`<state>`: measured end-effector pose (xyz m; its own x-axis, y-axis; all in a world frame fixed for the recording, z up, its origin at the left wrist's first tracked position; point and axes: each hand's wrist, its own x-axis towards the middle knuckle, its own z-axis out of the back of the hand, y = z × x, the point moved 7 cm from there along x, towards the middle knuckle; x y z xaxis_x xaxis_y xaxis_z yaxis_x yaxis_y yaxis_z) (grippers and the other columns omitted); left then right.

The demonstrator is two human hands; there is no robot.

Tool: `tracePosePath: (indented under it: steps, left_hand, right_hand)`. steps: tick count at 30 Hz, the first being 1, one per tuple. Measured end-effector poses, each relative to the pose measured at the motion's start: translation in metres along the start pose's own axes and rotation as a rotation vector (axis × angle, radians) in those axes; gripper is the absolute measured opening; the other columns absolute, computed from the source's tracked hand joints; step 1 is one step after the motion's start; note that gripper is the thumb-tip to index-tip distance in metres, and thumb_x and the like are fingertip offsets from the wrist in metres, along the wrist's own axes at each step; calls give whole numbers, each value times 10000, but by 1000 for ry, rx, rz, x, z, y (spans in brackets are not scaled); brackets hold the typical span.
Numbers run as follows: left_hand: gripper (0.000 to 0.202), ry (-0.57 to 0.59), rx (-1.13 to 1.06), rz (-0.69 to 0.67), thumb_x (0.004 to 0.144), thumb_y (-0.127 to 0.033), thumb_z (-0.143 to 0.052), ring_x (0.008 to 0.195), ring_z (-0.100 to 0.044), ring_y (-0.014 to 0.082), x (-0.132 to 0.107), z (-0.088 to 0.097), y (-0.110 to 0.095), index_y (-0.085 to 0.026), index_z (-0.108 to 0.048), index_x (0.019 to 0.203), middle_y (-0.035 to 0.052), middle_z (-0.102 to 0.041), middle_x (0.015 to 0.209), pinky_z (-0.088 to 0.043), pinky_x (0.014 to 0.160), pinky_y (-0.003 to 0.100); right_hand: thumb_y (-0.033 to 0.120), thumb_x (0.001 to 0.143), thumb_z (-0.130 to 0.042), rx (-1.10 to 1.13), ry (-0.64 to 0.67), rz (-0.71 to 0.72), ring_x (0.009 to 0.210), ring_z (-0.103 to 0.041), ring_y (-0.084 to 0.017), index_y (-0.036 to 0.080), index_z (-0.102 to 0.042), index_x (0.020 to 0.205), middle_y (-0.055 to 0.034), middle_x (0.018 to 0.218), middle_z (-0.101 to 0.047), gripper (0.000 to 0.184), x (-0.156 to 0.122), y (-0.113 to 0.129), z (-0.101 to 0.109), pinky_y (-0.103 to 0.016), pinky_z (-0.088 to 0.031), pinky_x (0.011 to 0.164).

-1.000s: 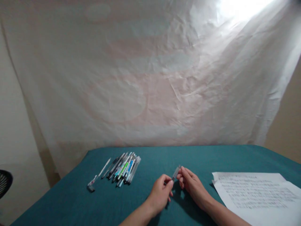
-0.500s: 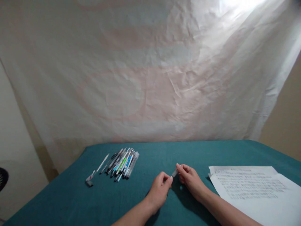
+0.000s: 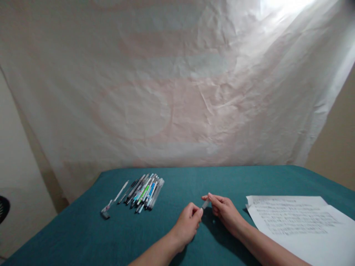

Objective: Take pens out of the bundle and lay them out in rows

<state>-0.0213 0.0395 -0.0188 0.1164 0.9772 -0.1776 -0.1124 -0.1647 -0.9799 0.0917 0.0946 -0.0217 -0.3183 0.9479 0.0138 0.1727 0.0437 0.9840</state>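
In the head view, a short, pale translucent tube (image 3: 205, 204) bridges the gap between my hands, slanting up to the right. It looks like part of a pen, but most of it is hidden by the fingers. My left hand (image 3: 188, 221) is closed, with thumb and index finger pinching the lower end. The upper end is between the thumb and fingers of my right hand (image 3: 224, 210), one finger stretched leftward behind it. Off to the left lies a pile of pens (image 3: 144, 194), with a thin white refill-like stick (image 3: 121, 190) beside it.
A small grey and pinkish object (image 3: 105, 212) lies left of the pile. Sheets of handwritten paper (image 3: 296, 216) rest at the right. The table carries a green cloth (image 3: 194, 177), and a pale hanging sheet (image 3: 177, 111) stands behind it.
One finger of my right hand has stretched out to the left behind the tube. My left hand stays almost in place. The things on the table have not moved.
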Motion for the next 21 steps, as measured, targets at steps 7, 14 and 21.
tracePosePath:
  steps: [7,14,21]
  left_hand:
    - [274,71,-99,37,746,-458,-417,386,-245,14,-1,-5,3,-188,-371,758,-88,-360,561,-129,389,182]
    - [328,164,-255,111,718,-470,-474,423,-260,4,-3,-7,4,-158,-430,808,-64,-385,617,-117,416,181]
    - [340,290,-416,208,727,-461,-477,434,-278,6,-6,-12,7,-134,-500,818,-40,-417,629,-173,436,176]
  right_hand:
    - [473,702,-545,45,38,-23,421,-259,-66,115,-646,859,67,421,-301,404,0,-1,0,-229,-158,443]
    - [476,703,-544,98,85,-19,430,-278,-69,126,-638,921,60,437,-354,424,-4,6,-4,-224,-197,464]
    - [459,707,-548,189,152,-35,446,-295,-66,128,-618,970,56,466,-355,428,-8,12,-10,-208,-237,467]
